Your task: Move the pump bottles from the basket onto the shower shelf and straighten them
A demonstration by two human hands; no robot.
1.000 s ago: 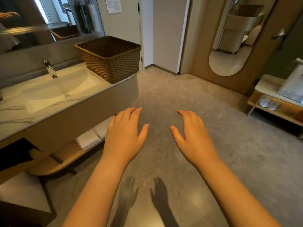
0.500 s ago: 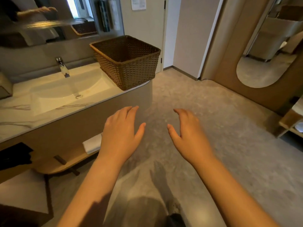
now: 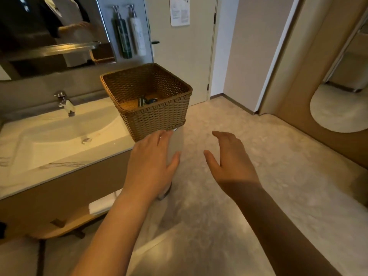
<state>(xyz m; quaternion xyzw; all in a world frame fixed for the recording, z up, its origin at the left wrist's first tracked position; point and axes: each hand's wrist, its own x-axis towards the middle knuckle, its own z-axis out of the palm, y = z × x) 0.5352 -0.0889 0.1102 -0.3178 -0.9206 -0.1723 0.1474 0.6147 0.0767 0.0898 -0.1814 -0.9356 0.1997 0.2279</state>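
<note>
A brown wicker basket (image 3: 159, 116) stands on the right end of the vanity counter (image 3: 59, 168). Deep inside it lies something dark (image 3: 147, 101); I cannot tell what it is. Two pump bottles, a dark green one (image 3: 123, 36) and a white one (image 3: 137, 34), hang on the wall panel behind the basket. My left hand (image 3: 153, 164) hovers open just below the basket's front corner, fingers apart, holding nothing. My right hand (image 3: 231, 158) hangs open over the floor to the right of the basket.
A white sink (image 3: 65, 136) with a chrome tap (image 3: 65, 104) lies left of the basket. A mirror (image 3: 45, 26) hangs above it. Folded white towels (image 3: 103, 202) sit on the wooden shelf under the counter. A white door (image 3: 185, 56) stands behind the basket; grey floor (image 3: 258, 186) spreads to the right.
The view has swung and closed in toward the basket, whose inside now shows. Both hands have risen toward it, still open and apart.
</note>
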